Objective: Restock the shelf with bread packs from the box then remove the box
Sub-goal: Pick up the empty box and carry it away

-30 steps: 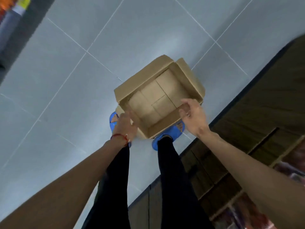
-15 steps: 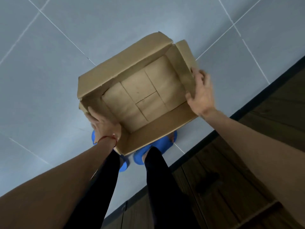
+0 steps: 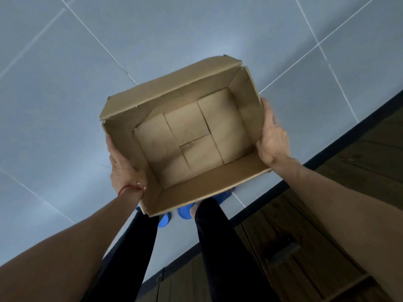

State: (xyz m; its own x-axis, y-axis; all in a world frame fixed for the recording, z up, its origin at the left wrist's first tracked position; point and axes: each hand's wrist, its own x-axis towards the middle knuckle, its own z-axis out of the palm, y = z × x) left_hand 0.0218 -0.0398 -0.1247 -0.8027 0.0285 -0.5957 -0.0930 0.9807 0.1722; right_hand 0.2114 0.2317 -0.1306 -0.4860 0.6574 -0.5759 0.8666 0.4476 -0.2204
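An open brown cardboard box [image 3: 246, 101] hangs in the air in front of me, held between both hands above the floor. Its inside is bare, with only the folded bottom flaps showing and no bread packs in it. My left hand [image 3: 125, 168], with a red thread at the wrist, presses against the box's left outer wall. My right hand [image 3: 272, 139] grips the right outer wall, fingers spread along it. No bread packs appear anywhere in view.
Grey floor tiles [image 3: 152, 35] fill the upper and left parts of the view. A dark wooden shelf unit base [image 3: 359, 171] with a black plinth runs along the right. My black trouser legs and blue slippers [image 3: 185, 212] are below the box.
My hands closed onto the box's side walls and lifted it off the floor. The box now looks larger and nearer to the camera.
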